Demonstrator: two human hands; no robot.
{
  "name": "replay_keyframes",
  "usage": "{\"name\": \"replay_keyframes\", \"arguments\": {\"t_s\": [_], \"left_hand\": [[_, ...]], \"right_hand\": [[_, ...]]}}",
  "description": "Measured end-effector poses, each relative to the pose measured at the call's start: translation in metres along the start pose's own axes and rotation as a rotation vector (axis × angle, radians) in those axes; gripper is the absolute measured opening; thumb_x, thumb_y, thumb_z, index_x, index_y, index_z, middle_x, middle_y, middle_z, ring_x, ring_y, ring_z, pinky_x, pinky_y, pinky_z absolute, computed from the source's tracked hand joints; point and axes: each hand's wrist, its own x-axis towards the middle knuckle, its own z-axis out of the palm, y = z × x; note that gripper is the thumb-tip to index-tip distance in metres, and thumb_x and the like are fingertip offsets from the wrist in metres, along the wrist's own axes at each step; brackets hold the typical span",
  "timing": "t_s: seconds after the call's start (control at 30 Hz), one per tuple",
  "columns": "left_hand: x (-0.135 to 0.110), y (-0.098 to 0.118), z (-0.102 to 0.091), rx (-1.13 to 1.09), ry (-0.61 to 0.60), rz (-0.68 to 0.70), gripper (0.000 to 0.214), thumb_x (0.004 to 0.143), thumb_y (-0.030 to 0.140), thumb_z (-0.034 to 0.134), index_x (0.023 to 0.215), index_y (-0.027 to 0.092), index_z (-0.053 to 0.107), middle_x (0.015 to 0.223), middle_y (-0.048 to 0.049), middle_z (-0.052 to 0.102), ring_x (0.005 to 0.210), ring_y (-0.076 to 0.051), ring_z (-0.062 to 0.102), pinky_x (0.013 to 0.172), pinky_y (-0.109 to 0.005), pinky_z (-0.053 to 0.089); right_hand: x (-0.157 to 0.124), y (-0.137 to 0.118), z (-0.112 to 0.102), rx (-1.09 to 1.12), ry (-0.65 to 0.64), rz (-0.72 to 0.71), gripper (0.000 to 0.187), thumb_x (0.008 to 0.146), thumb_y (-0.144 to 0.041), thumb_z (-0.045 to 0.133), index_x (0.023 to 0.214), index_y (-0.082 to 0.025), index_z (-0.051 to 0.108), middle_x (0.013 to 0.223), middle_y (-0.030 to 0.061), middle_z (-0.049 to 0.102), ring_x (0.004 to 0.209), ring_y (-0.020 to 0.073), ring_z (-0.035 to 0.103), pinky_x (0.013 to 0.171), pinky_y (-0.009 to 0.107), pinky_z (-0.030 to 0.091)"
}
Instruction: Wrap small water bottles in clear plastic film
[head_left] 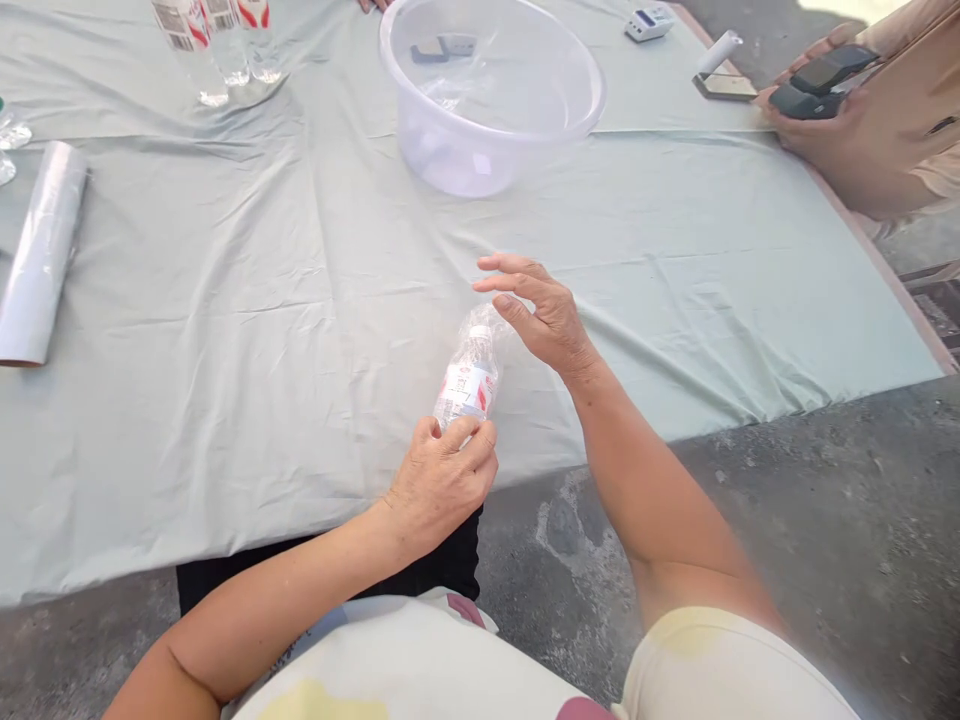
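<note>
Evidently, in the head view, on the near side of the translucent round basin (450,150), the left hand (450,475) is clamped around the lower end of a small labelled bottle (469,385), while the right hand (544,315), fingers parted, hovers near its neck, whether touching the loose film (481,315) there cannot be told. Wrapping looks like the step in hand, so the next move probably calls for a steady grip and a light touch on thin, crinkled film. Left of the basin, a glossy cylindrical roll (45,250) rests on creased, pale green cloth (247,400).
</note>
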Motion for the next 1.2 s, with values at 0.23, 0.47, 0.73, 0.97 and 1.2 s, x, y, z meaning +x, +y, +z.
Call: {"name": "replay_keyframes", "arguments": {"t_s": [0.23, 0.47, 0.73, 0.97, 1.2], "left_hand": [[-0.008, 0.0, 0.0, -0.01, -0.023, -0.014, 0.023, 0.092, 0.002, 0.053, 0.091, 0.02, 0.067, 0.121, -0.0042, 0.068, 0.107, -0.019, 0.058, 0.071, -0.034, 0.038], [-0.026, -0.015, -0.003, -0.171, -0.036, -0.193, 0.03, 0.092, 0.012, 0.063, 0.121, 0.021, 0.061, 0.145, -0.0171, 0.056, 0.121, -0.025, 0.059, 0.087, -0.037, 0.05], [-0.041, -0.024, 0.007, -0.469, -0.092, -0.332, 0.101, 0.077, 0.029, 0.084, 0.154, 0.013, 0.02, 0.136, -0.0227, 0.058, 0.112, -0.03, 0.063, 0.094, -0.044, 0.055], [-0.049, -0.047, -0.012, -0.991, -0.174, -0.511, 0.07, 0.095, 0.022, 0.056, 0.158, 0.028, 0.025, 0.133, -0.0105, 0.066, 0.115, -0.025, 0.067, 0.092, -0.038, 0.056], [-0.048, -0.094, -0.035, -1.885, -0.04, -1.266, 0.04, 0.087, 0.015, 0.059, 0.127, 0.015, 0.061, 0.102, -0.01, 0.074, 0.094, -0.021, 0.074, 0.086, -0.037, 0.059]], "right_hand": [[-0.026, 0.021, 0.006, 0.142, -0.257, 0.208, 0.047, 0.093, -0.061, 0.05, 0.112, -0.025, 0.074, 0.125, 0.0065, 0.071, 0.122, 0.0249, 0.061, 0.106, 0.039, 0.045], [-0.049, 0.017, 0.017, 0.232, -0.139, 0.516, 0.053, 0.085, -0.067, 0.058, 0.109, -0.021, 0.064, 0.093, 0.0044, 0.068, 0.081, 0.019, 0.061, 0.077, 0.032, 0.05], [-0.049, -0.012, 0.03, 0.309, 0.069, 0.531, 0.043, 0.083, -0.063, 0.06, 0.076, -0.024, 0.043, 0.065, -0.0028, 0.04, 0.058, 0.0131, 0.039, 0.056, 0.028, 0.035], [-0.045, -0.062, 0.03, 0.192, 0.329, 0.223, 0.035, 0.084, -0.053, 0.057, 0.066, -0.023, 0.051, 0.059, -0.0004, 0.041, 0.053, 0.0132, 0.036, 0.052, 0.03, 0.03], [-0.007, -0.097, 0.017, 0.164, 0.768, -0.22, 0.041, 0.085, -0.049, 0.059, 0.062, -0.02, 0.044, 0.06, -0.0017, 0.04, 0.057, 0.0105, 0.037, 0.058, 0.029, 0.026]]}}
